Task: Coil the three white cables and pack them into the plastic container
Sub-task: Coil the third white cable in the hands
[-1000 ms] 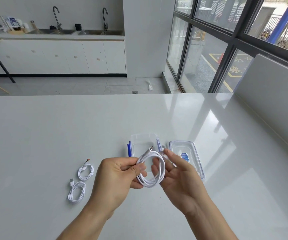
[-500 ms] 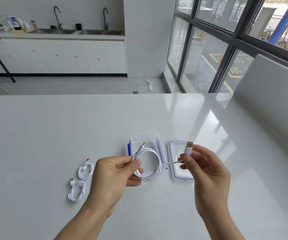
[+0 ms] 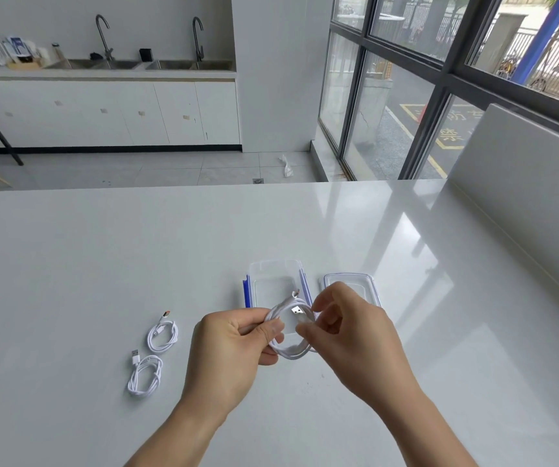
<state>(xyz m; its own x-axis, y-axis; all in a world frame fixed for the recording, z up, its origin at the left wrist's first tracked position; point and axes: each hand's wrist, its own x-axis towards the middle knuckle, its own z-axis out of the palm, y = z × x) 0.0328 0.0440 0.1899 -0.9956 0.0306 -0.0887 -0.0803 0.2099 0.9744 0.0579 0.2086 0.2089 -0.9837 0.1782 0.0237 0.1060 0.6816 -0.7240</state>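
Note:
My left hand pinches the left side of a coiled white cable, held just above the table in front of the clear plastic container. My right hand grips the cable's USB plug end, which lies across the inside of the coil. The container stands open with blue clips on its sides. Two more coiled white cables lie on the table to the left, one cable farther away and the other cable nearer me.
The container's clear lid lies flat just right of the container, partly behind my right hand. The white table stretches wide around everything. A low white wall borders the table's right side.
My right hand has brought the plug end from out at the right back to the coil and now holds it across the loop. My left hand has kept its grip.

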